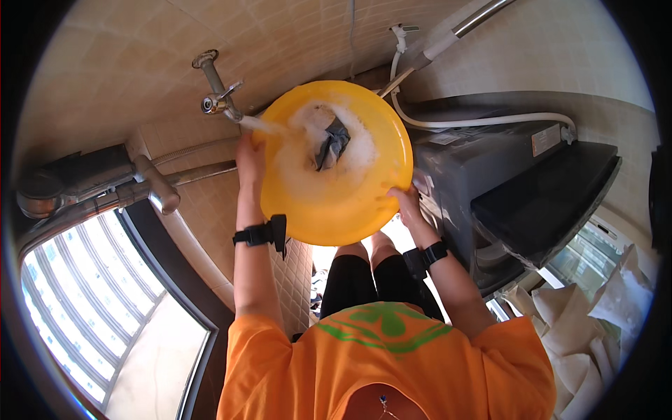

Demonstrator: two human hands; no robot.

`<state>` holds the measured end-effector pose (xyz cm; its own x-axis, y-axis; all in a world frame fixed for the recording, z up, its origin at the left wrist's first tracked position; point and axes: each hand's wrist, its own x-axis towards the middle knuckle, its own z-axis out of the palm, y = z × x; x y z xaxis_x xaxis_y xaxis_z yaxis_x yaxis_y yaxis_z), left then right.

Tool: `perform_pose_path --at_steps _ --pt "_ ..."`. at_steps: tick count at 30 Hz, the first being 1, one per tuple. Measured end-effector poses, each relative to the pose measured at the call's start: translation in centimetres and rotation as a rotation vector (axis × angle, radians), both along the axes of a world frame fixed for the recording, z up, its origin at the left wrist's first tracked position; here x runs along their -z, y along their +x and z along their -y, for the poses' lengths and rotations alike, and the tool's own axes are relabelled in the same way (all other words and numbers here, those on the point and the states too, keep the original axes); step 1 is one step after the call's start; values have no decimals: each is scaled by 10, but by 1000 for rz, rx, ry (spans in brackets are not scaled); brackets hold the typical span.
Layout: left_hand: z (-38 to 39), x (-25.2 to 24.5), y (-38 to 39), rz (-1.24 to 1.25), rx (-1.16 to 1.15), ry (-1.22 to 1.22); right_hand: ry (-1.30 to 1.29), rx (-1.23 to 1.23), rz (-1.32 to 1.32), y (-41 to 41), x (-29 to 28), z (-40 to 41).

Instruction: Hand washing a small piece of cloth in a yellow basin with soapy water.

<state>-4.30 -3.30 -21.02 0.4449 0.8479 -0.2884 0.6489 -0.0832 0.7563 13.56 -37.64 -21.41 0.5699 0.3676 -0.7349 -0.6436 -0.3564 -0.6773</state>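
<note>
A yellow plastic basin (325,220) is held between my two hands below a wall-mounted metal tap (223,102). My left hand (251,160) grips the basin's left rim, close under the spout. On the lower right rim sits my right hand (408,202), its thumb over the edge. Water (262,125) streams from the tap into the basin. White suds (362,149) float around a wet, dark grey and pale cloth (332,142) in the middle. The fingers under the rim are partly hidden.
To the right stands a dark grey top-loading washing machine (446,152) with a white hose (488,124) behind it. A pole (441,47) leans at the back wall. Metal pipes (205,172) run along the left wall beside a window (94,294). Pale bags (572,325) lie at lower right.
</note>
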Motion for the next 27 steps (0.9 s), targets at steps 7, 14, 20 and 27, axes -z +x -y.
perform_pose_path --at_steps 7,14,20,27 --pt "48 -13 -36 -123 -220 -94 -169 -1 281 10 3 -1" --pt "83 -2 -78 41 -566 -235 -471 -129 633 24 -26 -50" --pt "96 -33 -67 365 -693 -352 -255 -126 609 52 -35 -69" --pt "99 -50 -69 441 -749 -334 -407 -134 1056 39 -60 -85"
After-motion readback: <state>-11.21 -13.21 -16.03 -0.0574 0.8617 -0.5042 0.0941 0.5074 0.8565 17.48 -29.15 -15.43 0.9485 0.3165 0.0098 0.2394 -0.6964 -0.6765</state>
